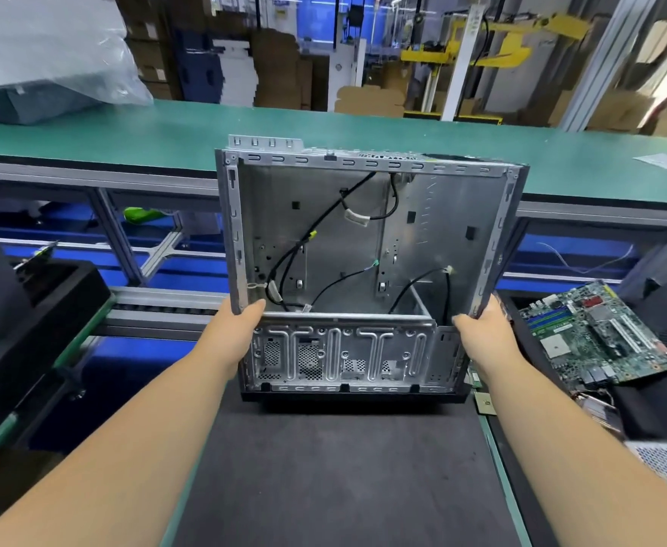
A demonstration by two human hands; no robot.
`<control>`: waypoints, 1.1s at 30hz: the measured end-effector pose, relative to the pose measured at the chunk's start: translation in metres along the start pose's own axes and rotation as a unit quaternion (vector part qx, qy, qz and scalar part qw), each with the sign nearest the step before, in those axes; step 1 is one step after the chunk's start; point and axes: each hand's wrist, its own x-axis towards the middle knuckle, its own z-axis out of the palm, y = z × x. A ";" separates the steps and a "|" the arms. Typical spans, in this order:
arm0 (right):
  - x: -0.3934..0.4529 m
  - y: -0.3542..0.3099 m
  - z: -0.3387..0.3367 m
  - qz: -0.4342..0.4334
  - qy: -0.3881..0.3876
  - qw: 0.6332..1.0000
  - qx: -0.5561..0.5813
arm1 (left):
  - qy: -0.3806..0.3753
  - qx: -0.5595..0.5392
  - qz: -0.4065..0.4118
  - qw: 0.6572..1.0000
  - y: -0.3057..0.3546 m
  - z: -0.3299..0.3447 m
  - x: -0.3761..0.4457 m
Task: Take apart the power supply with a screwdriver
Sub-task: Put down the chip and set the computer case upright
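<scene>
Gripping a stripped computer case (367, 246) by both side edges.
Left hand (237, 329) and right hand (481, 329) are grasping it at frame centre.

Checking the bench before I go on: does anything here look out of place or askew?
The computer case is tipped up on its front edge, gripped by the left hand and right hand. Loose black cables dangle inside. A bare motherboard lies tilted at the right.
</scene>
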 end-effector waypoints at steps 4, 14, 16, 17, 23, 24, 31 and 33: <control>-0.011 0.012 -0.001 0.006 0.012 1.000 0.007 | 0.009 0.021 -0.008 1.000 -0.013 -0.004 -0.007; -0.041 0.036 -0.005 0.031 0.004 0.999 -0.025 | 0.003 0.000 0.009 1.000 -0.042 -0.004 -0.025; -0.045 0.040 -0.005 0.031 0.000 0.999 -0.023 | 0.002 -0.022 0.008 1.000 -0.044 -0.004 -0.029; -0.046 0.041 -0.006 0.030 -0.004 0.999 -0.021 | 0.002 -0.032 0.002 0.999 -0.044 -0.004 -0.030; -0.053 0.053 -0.009 0.088 -0.061 0.994 0.014 | -0.044 -0.119 -0.191 0.973 -0.041 -0.001 -0.037; -0.053 0.056 -0.009 0.090 -0.076 0.993 0.021 | -0.058 -0.128 -0.203 0.969 -0.041 0.000 -0.038; -0.050 0.062 -0.006 0.093 -0.099 0.991 0.012 | -0.049 -0.187 -0.183 0.964 -0.039 0.004 -0.033; -0.048 0.061 -0.005 0.096 -0.096 0.991 0.001 | -0.047 -0.198 -0.182 0.962 -0.040 0.004 -0.029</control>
